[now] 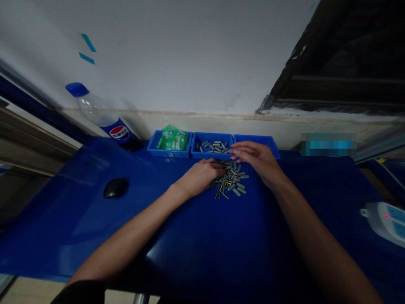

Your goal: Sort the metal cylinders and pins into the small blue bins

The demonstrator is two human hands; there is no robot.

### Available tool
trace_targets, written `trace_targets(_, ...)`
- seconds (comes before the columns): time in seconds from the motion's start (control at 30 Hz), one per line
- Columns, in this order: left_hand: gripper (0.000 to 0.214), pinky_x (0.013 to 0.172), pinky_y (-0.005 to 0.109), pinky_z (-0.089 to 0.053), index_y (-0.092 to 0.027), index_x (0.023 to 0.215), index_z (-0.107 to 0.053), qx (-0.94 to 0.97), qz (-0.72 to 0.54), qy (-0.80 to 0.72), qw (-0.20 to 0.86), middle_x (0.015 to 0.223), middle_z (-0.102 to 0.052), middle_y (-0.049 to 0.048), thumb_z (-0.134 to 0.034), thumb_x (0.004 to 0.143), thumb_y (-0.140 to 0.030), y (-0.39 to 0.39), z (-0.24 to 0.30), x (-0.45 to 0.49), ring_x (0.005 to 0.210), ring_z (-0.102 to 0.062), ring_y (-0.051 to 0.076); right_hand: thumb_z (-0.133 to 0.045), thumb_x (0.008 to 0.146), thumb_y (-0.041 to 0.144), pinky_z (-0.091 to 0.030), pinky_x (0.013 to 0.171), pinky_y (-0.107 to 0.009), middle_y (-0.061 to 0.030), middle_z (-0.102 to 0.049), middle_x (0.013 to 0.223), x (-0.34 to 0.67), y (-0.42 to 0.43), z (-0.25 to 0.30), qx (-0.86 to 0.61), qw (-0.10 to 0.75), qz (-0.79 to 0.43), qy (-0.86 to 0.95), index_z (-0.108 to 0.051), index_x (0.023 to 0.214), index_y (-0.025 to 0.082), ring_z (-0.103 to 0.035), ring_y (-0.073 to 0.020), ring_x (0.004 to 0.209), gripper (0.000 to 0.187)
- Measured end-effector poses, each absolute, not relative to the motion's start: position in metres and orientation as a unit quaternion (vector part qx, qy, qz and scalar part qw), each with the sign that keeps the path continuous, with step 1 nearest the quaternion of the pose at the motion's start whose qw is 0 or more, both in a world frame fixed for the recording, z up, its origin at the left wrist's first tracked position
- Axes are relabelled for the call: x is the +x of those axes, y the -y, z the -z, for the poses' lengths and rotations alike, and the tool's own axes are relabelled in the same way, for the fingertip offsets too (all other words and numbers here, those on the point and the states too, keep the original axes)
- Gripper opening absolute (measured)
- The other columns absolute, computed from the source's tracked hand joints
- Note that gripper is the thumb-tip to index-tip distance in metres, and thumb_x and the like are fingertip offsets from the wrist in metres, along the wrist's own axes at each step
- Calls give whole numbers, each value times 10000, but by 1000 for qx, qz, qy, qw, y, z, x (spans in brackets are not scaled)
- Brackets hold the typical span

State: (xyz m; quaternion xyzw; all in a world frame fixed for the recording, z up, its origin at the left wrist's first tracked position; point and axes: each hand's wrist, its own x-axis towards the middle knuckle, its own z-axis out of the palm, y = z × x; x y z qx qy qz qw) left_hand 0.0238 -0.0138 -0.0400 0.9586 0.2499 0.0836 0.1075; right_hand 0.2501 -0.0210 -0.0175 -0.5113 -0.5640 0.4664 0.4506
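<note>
Toward the upper left of the frame, a clear plastic bottle with a blue cap (100, 113) leans tilted by the white wall, at the far edge of the dark blue surface (202, 253). Lower, at centre left, a black oval computer mouse (115, 188) lies on its own, well apart from the hands. Along the far edge at upper centre, three small blue plastic bins stand side by side: the left bin (169, 153) holds green packets (172, 140), the middle bin (210, 155) holds short grey metal cylinders (215, 146), and the right bin (272, 145) is partly hidden by a hand. Just in front of the bins, a loose pile of grey metal cylinders and thin pins (232, 181) lies on the surface. The left hand (202, 175) rests at the pile's left side, fingers curled down into it; whether its grip is pinching a piece cannot be told. The right hand (256, 158) lies over the pile's far edge, fingers stretched out, its grip released. At the right edge sits a white device with a red light (384, 221).
</note>
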Motion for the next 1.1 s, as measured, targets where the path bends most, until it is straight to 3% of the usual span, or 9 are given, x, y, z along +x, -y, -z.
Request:
trace_targets(0.17, 361, 915, 393, -578, -135, 1131, -748, 947, -78, -295, 101, 1071, -761, 107, -478, 956, 27, 11, 39, 21, 1035, -723, 254, -797, 801, 401, -595, 783, -408, -69, -821, 950, 248, 21, 15, -514, 452, -462, 564, -800, 971, 237, -765, -237, 843, 236)
trace_targets(0.4, 330, 734, 332, -550, -131, 1134, -703, 937, -89, -312, 129, 1034, -716, 109, -468, 950, 10, 9, 42, 18, 866, -720, 218, -789, 803, 363, -580, 796, -421, -61, -809, 894, 249, 20, 17, -516, 444, -471, 561, -799, 966, 243, -755, -241, 842, 203)
trace_targets(0.57, 404, 878, 366, -591, -151, 1295, -635, 926, -146, -291, 193, 1199, -684, 127, -488, 950, 0, 6, 43, 13, 1010, -728, 229, -774, 799, 376, -579, 802, -428, -67, -809, 890, 249, 21, 16, -519, 439, -472, 561, -794, 968, 243, -757, -253, 852, 216)
trace_targets(0.67, 366, 958, 405, -589, -175, 1293, -620, 909, -202, -287, 225, 1238, -674, 119, -521, 968, -42, 4, 39, 11, 1099, -701, 239, -759, 803, 357, -580, 804, -422, -65, -815, 897, 252, 20, 18, -520, 433, -470, 567, -788, 973, 243, -760, -246, 846, 207)
trace_targets(0.9, 233, 847, 327, -625, -168, 1166, -641, 813, -322, -308, 374, 1114, -706, 87, -623, 939, -117, 6, 30, 15, 908, -702, 154, -772, 835, 378, -602, 784, -430, -67, -822, 880, 258, 21, 24, -501, 329, -511, 615, -801, 1082, 246, -770, -252, 821, 282)
trace_targets(1.1, 123, 812, 284, -610, -151, 1036, -653, 763, -372, -326, 416, 984, -726, 66, -680, 928, -202, 9, 27, 20, 880, -703, 144, -832, 779, 355, -622, 811, -431, -67, -836, 903, 254, 22, 28, -487, 322, -562, 587, -819, 1023, 238, -771, -234, 796, 271)
